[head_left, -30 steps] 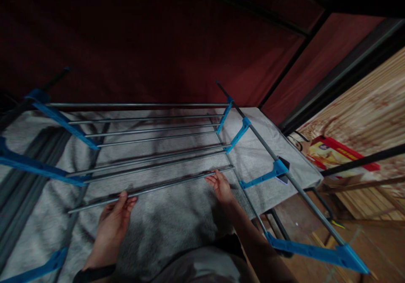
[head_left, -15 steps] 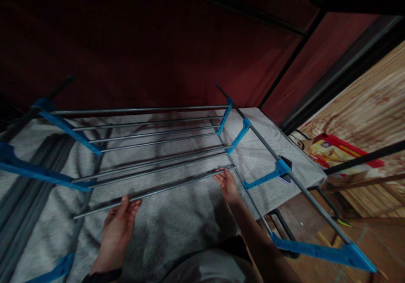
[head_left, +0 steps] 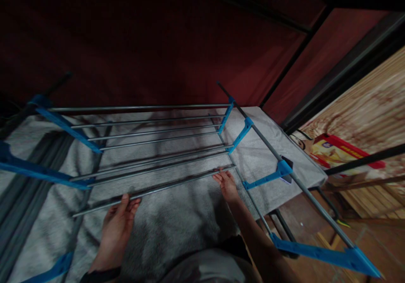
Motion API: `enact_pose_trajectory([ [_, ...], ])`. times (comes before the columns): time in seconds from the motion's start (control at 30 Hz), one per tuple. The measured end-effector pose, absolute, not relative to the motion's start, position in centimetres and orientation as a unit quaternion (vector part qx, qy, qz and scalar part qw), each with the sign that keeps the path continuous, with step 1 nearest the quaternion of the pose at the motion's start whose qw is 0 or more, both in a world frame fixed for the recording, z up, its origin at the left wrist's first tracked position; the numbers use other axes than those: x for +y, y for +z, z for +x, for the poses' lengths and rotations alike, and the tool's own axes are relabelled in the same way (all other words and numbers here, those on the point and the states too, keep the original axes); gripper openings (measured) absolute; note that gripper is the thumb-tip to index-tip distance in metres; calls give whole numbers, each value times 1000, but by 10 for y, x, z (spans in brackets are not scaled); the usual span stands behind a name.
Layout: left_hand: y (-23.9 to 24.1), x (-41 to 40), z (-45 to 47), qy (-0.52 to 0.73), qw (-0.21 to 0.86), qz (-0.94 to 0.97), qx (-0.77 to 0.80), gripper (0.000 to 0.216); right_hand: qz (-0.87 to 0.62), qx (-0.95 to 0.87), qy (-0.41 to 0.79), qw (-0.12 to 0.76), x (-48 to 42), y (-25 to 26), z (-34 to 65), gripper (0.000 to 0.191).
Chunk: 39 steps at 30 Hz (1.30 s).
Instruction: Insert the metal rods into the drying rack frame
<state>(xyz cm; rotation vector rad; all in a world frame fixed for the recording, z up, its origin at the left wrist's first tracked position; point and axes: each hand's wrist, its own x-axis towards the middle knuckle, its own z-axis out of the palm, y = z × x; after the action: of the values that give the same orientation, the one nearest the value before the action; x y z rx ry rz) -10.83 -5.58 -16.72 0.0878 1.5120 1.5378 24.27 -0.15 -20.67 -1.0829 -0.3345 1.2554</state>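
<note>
A loose grey metal tube [head_left: 177, 183] lies slantwise between my hands, just in front of a partly built rack. My left hand [head_left: 120, 222] grips it near its left end, thumb on top. Close to the other end, my right hand [head_left: 226, 185] pinches the tube between thumb and fingers. The rack has blue plastic brackets [head_left: 265, 178] on both sides, joined by several thin crossbars [head_left: 164, 161]. A long side pole [head_left: 316, 205] runs through the right-hand brackets. One more blue bracket [head_left: 52, 270] shows at the lower left, partly out of frame.
Several spare grey tubes [head_left: 34, 181] lie on the grey cloth [head_left: 177, 224] at the left. A dark phone-like object [head_left: 287, 165] sits behind a right bracket. Beyond the bed-like surface's right edge are a red and yellow box [head_left: 341, 152] and tiled floor. A dark red wall stands behind.
My view has shifted very slightly. Both hands keep hold of the tube in nearly the same place, and the rack stands as before.
</note>
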Motion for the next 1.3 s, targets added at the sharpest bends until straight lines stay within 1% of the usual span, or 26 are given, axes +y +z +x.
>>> enact_pose_trajectory([
  [0.17,-161,-54,-104,645,474,5,599,26,-491,-154,571,639,-4,-202,239,43],
  [0.43,-161,-57,-83,629,523,24,575,23,-458,-178,613,618,-13,-207,215,35],
  [0.6,-164,-63,-68,581,555,61,592,22,-453,-175,615,621,-15,-209,209,33],
  [0.7,-171,-70,-61,534,550,147,625,23,-455,-172,612,623,-15,-208,210,36],
  [0.73,-174,-73,-58,519,533,193,640,23,-456,-172,612,623,-15,-208,211,37],
  [0.8,-177,-81,-51,494,463,319,663,21,-457,-177,612,621,-16,-208,211,37],
  [0.9,-177,-88,-40,452,280,561,634,16,-454,-189,614,617,-17,-209,212,33],
  [0.97,-175,-87,-35,402,157,687,585,22,-456,-198,617,610,-18,-209,212,30],
  [1.03,-176,-80,-34,344,74,754,555,30,-458,-203,618,606,-18,-210,213,27],
  [1.1,-181,-72,-37,290,36,787,544,35,-460,-201,617,607,-19,-211,214,27],
  [1.17,-191,-65,-44,254,26,800,543,38,-461,-198,614,610,-20,-211,214,29],
  [1.3,-210,-64,-58,240,36,796,555,43,-453,-200,621,607,-21,-210,212,30],
])
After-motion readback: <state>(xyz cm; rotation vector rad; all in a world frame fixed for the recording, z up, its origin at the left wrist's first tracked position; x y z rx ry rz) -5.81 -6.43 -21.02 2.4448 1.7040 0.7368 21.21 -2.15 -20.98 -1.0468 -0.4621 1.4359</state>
